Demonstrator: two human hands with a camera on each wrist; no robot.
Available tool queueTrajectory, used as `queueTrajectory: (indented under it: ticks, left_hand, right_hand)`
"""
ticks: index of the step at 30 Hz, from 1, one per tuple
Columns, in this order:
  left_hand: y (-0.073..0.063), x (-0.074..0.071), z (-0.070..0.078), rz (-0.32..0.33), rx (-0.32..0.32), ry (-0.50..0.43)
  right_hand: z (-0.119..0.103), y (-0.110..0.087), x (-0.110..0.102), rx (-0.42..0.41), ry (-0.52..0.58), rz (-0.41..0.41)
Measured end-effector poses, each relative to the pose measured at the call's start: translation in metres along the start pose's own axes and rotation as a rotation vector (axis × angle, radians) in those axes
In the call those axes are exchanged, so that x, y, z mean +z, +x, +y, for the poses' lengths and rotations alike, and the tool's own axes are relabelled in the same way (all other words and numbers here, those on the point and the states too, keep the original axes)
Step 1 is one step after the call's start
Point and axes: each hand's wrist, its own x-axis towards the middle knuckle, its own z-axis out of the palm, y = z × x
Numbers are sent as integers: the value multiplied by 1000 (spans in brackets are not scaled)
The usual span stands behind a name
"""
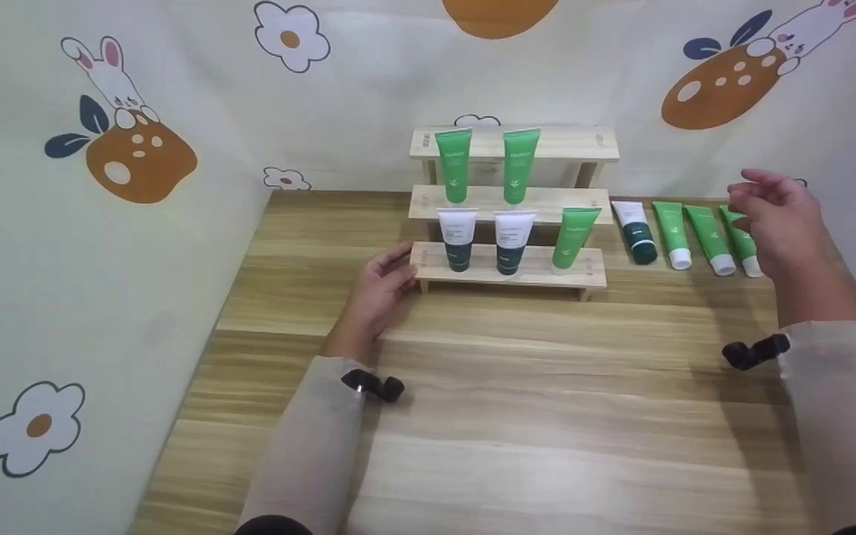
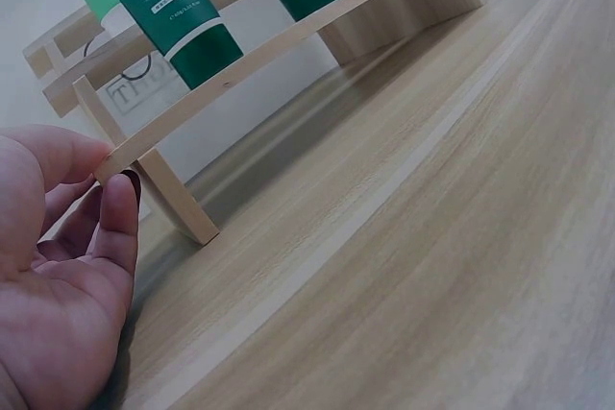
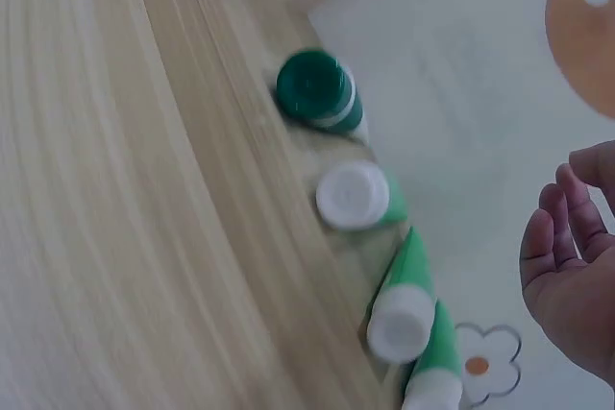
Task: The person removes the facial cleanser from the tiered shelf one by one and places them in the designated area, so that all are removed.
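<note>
My left hand [image 1: 377, 293] pinches the left end of the bottom step of a three-tier wooden display stand [image 1: 483, 260]. In the left wrist view the thumb lies on the board [image 2: 231, 79] and the fingertips are beneath it. Two white and dark green tubes [image 1: 458, 239] and a green tube [image 1: 575, 238] stand capped end down on that step. Two more green tubes [image 1: 521, 165] stand on the middle step. At the right, my right hand [image 1: 785, 219] is raised, fingers loosely bent and holding nothing. It partly covers the outermost green tube [image 1: 740, 230].
Right of the stand, a white and dark green tube [image 1: 634, 232] and several green tubes [image 1: 671, 234] lie in a row, caps toward me. Behind the wood-grain table [image 1: 472, 371] hangs a pale backdrop [image 1: 368, 111] with rabbits and flowers; it continues along the left side.
</note>
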Motion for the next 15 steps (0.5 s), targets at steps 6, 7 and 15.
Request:
queueTrajectory:
  ticks: [6, 7, 15]
  left_hand:
    - [1, 0, -2, 1, 3, -24]
    - [2, 0, -2, 1, 2, -27]
    - [2, 1, -3, 3, 6, -29]
  right_hand:
    - [-13, -13, 26, -64, 86, -65]
    - [-15, -15, 30, -71, 85, -75]
    - [-31, -33, 63, -163, 122, -148]
